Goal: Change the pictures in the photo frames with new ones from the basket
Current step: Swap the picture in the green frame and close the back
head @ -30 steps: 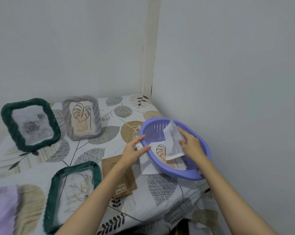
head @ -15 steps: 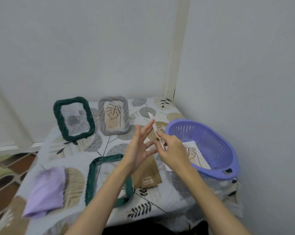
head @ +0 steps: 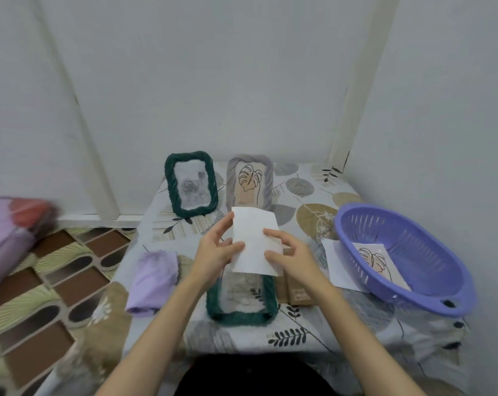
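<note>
A white picture sheet (head: pixel 255 241), its blank back towards me, is held above a dark green woven frame (head: pixel 242 305) lying flat at the table's front. My left hand (head: pixel 217 252) pinches the sheet's left edge and my right hand (head: pixel 289 257) pinches its right edge. A purple basket (head: pixel 413 270) at the right holds a leaf drawing (head: pixel 378 260) on white paper. At the back stand a green frame (head: pixel 191 184) with a grey rose picture and a grey frame (head: pixel 250 182) with a leaf drawing.
The table (head: pixel 313 221) has a leaf-patterned cloth and sits in a wall corner. A folded lilac cloth (head: pixel 153 278) lies left of the flat frame. A brown cardboard backing (head: pixel 298 292) lies right of it. A patterned floor (head: pixel 42 281) and pink bedding (head: pixel 5 238) are at the left.
My right hand lifted the sheet out of the basket and carried it left. Both hands now hold it flat over the lying green frame. My view swung left and down.
</note>
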`<state>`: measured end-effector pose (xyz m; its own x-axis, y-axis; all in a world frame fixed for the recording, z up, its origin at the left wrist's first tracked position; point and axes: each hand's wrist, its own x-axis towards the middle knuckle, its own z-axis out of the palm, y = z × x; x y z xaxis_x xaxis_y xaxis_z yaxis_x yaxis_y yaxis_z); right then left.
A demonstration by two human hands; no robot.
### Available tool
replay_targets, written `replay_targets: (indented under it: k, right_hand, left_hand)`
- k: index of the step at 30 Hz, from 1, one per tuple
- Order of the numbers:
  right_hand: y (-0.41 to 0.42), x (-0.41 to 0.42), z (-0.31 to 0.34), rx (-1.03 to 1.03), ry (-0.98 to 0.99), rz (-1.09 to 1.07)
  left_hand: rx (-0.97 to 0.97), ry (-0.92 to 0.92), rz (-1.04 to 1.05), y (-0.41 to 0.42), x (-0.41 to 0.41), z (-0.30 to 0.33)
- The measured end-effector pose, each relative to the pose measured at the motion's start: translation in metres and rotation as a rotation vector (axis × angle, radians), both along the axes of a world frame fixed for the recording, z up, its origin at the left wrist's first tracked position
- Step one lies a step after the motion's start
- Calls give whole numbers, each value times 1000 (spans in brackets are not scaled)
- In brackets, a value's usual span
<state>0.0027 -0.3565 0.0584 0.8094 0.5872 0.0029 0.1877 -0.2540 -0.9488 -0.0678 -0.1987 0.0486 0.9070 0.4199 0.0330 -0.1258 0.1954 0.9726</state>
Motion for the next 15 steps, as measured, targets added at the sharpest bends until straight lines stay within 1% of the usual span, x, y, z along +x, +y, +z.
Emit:
replay_targets:
  k: [1,3,6,9,13,15]
  right_hand:
    - [4,-1,-4,47,86,23]
    - [10,-4,-10,33,124,32]
    - [19,-5,-22,-69,97,28]
    - [22,-6,-35,-182,75,50]
    - [18,-3,-42,-288,0,119]
    - [16,0,-45,-352,-64,155]
  left_hand:
    - [43,23,5,8,-4,-3]
    - [151,97,25,22,-10,-13]
    - [272,233,29,35,-19,-28]
    - [404,322,-5,38,-26,-43]
    - [529,347,-94,39,-31,-60]
    - [659,349,-120,42,-29,-66]
